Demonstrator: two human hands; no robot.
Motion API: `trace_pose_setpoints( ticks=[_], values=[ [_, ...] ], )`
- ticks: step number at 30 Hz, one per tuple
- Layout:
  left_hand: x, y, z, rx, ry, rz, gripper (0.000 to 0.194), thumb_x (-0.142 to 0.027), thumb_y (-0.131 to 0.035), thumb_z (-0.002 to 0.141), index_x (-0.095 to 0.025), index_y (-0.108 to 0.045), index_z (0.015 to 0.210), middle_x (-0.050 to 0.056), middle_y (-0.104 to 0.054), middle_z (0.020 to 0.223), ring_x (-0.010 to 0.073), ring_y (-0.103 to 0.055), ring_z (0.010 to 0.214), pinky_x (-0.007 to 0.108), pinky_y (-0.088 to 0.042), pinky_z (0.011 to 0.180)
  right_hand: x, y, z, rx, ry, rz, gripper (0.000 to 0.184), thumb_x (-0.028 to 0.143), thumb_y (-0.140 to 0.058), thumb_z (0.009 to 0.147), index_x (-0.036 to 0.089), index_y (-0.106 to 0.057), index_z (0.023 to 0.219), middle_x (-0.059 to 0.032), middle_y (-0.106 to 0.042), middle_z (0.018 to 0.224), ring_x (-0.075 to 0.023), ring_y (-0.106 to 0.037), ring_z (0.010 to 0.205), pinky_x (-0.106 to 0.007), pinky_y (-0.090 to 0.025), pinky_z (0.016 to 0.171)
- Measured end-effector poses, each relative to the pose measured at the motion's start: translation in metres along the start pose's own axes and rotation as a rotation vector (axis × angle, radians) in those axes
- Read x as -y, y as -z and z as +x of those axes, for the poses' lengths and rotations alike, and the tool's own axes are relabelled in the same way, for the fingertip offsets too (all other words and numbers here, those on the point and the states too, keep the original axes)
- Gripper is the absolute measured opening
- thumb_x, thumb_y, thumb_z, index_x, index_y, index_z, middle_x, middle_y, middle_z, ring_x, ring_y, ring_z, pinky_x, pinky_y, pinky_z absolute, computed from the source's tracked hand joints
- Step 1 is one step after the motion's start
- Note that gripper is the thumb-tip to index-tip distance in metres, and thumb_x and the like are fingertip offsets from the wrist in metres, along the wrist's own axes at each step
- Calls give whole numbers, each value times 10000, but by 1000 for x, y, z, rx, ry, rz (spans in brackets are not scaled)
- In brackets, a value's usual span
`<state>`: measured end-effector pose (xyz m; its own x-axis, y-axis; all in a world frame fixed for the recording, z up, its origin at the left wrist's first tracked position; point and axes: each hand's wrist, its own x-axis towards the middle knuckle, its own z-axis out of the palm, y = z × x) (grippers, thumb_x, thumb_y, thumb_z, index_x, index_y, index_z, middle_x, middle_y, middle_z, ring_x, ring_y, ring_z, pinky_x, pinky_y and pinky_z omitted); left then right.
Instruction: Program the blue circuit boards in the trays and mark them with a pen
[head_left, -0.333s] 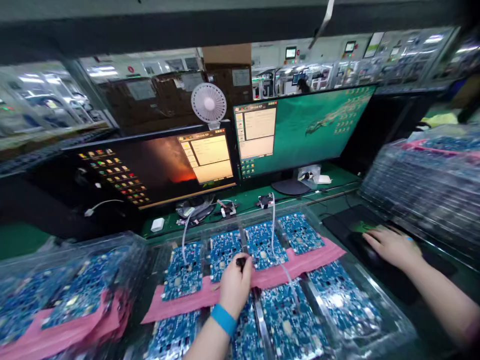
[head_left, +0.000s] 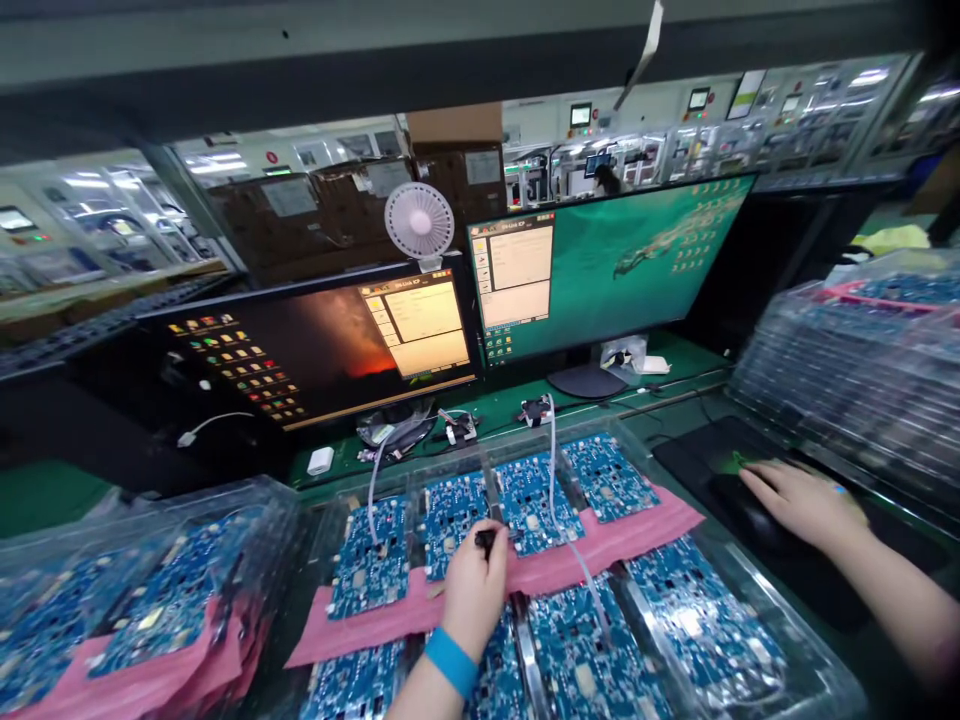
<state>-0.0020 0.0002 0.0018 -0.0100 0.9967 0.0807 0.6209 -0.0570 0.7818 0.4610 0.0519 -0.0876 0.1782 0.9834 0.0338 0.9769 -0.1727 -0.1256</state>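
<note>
We logged the left hand (head_left: 474, 590) pinching a small black connector (head_left: 486, 541) on a blue circuit board (head_left: 457, 525) in the clear tray (head_left: 814, 660), well apart from the right hand (head_left: 806, 505) cupped over the mouse (head_left: 726, 505), with stacked trays (head_left: 847, 370) of further boards alongside.

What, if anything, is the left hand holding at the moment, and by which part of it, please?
The left hand is pinching a small black connector between its fingertips, by the connector's body.
</note>
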Motion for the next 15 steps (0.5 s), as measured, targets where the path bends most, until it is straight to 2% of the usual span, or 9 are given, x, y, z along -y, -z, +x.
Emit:
trace_pose_setpoints(
  ticks=[8,15],
  values=[
    [2,2,-3,4,7,-7,258,-377,-341,834,-194,-521,821,34,-590,775,192,-534,764,306,-378,709,0,4,3,22,-108,55,562,575,-234,777,207,-546,1066,-47,-527,1146,-248,-452,1079,-370,-317,945],
    [1,2,-3,-1,0,-20,265,-381,-343,832,-193,-529,817,44,-599,797,202,-538,787,317,-381,717,-7,2,8,10,-143,164,598,609,-256,756,195,-511,1105,-75,-539,1125,-248,-493,1035,-357,-366,905]
  ],
)
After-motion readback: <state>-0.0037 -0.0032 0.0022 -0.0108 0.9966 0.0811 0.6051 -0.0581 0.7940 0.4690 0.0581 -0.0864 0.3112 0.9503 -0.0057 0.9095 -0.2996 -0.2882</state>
